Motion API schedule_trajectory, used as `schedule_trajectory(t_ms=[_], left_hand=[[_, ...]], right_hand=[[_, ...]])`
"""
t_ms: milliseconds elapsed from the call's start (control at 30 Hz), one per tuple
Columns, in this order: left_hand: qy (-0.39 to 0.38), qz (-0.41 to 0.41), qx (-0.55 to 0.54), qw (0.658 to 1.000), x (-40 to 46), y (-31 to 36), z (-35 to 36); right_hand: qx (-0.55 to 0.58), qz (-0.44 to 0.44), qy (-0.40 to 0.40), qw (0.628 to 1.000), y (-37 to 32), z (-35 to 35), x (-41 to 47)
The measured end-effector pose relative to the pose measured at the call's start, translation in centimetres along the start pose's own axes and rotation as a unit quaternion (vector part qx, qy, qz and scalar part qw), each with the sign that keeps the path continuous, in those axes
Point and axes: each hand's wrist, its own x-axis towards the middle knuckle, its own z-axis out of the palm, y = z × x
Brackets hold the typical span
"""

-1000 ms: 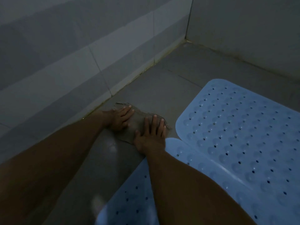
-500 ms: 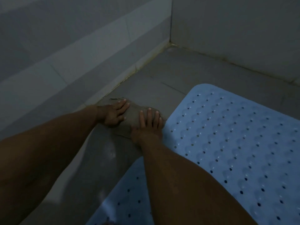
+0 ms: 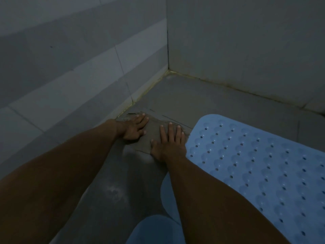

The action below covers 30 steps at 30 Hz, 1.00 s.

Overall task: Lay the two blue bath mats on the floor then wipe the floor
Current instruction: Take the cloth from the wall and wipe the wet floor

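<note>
grey cloth (image 3: 151,136) under both flat hands, wedged between wall (image 3: 70,88) and blue mat (image 3: 263,164)

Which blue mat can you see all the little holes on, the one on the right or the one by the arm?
The right blue mat beside the right hand shows rows of holes. The near mat is mostly hidden by the arm.

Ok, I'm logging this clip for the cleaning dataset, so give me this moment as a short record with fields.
setting: tiled floor in a wall corner
left hand: flat, palm down on the cloth
right hand: flat, palm down on the cloth
cloth: grey-brown rag, spread on the floor near the left wall
bath mat: blue, perforated, flat on the floor, right of the cloth
second mat: blue edge by the right forearm, extent unclear
</note>
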Motion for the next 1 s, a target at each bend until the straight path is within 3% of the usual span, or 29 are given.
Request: schedule_trajectory(t_ms=[700,1000], left_hand=[[0.053,0.018,0.0,0.998,14.9,2.8,-9.2],[0.074,0.021,-0.008,0.997,19.4,7.7,-11.8]], right_hand=[[0.002,0.038,0.018,0.999,9.4,-7.6,13.1],[-0.012,0.056,0.03,0.998,15.4,-10.0,15.8]])
